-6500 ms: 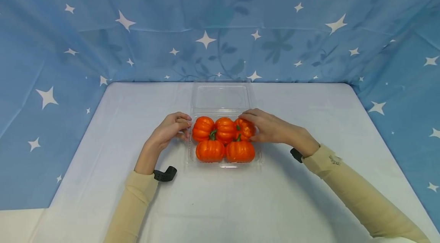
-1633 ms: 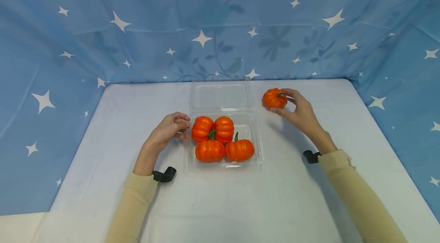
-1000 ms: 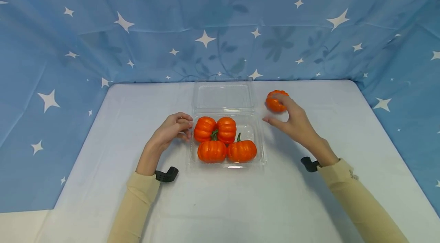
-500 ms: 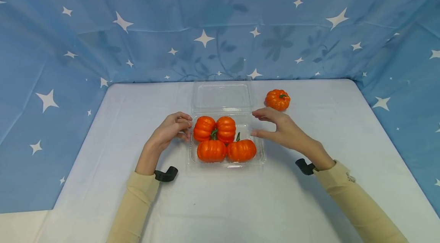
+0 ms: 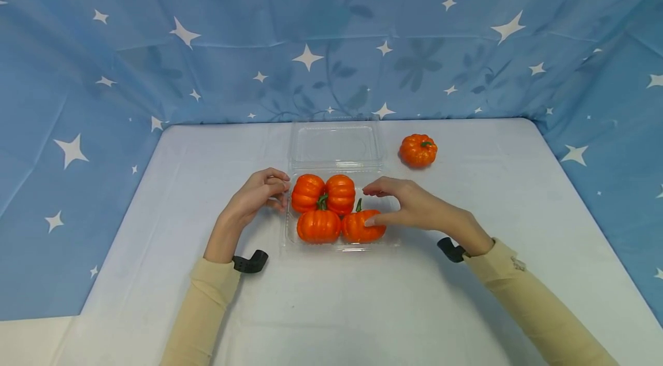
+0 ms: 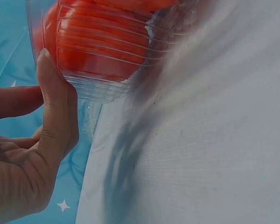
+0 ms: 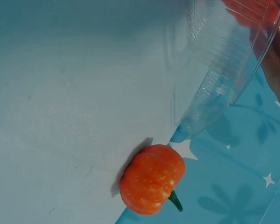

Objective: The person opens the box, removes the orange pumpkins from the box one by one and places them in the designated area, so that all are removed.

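Several small orange pumpkins with green stems sit in the clear plastic clamshell container (image 5: pixel 393 233), whose lid lies folded back. My right hand (image 5: pixel 414 205) is over the container's right side, fingers spread from the thumb, holding nothing. Its thumb overlaps the front right pumpkin (image 5: pixel 357 231) in the head view. At the container's left side is my left hand (image 5: pixel 254 196), its fingers loosely bent; in the left wrist view a fingertip (image 6: pixel 45 53) rests against the clear wall. One pumpkin (image 5: pixel 418 151) stands alone on the table, behind and right of the container.
A white cloth covers the table (image 5: pixel 331 308). Behind it and at both sides hangs a blue curtain (image 5: pixel 233 26) with white stars. The upturned lid (image 5: pixel 335 144) reaches to the table's back edge.
My right hand has taken a pumpkin from the container's back right, set it on the table, let go and come back over the front right pumpkin. My left hand has stayed put.
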The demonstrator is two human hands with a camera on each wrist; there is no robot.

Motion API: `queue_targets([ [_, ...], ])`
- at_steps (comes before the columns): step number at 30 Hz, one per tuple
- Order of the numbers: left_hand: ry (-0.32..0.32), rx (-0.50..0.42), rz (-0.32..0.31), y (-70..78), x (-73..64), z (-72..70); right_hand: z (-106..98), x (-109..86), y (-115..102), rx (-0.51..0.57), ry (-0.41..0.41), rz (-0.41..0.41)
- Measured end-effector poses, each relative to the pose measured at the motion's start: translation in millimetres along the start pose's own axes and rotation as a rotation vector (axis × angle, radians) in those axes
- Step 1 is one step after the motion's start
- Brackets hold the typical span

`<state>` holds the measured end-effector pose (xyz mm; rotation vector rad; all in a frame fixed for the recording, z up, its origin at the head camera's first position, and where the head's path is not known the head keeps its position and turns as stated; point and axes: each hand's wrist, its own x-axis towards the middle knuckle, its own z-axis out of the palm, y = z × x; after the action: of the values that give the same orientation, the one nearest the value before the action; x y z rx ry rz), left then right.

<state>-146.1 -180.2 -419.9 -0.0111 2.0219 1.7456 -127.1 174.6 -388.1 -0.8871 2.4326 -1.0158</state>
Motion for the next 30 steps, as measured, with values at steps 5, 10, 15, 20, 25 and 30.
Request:
queue_targets([
  [5, -0.001, -0.005, 0.0, -0.2, -0.2, -0.5, 3.3, 4.4, -2.4, -0.022, -0.085, 0.022],
  [10, -0.002, -0.01, -0.001, -0.3, 0.0, -1.0, 5.7, 8.4, -3.7, -0.039, -0.13, 0.024],
  [15, -0.002, -0.014, -0.006, -0.5, 0.3, -0.6, 7.0, 10.9, -4.4, -0.038, -0.155, 0.036],
  [20, -0.003, -0.018, 0.005, -1.7, 1.1, 0.3, 7.1, 11.0, -4.6, -0.016, -0.166, 0.021],
  [25, 0.006, -0.024, 0.009, -1.9, 0.9, 0.7, 6.7, 11.6, -3.4, 0.004, -0.178, -0.022],
  [30, 0.013, -0.023, 0.006, -1.3, 0.4, 0.7, 4.8, 11.8, -5.2, 0.03, -0.222, -0.007],
])
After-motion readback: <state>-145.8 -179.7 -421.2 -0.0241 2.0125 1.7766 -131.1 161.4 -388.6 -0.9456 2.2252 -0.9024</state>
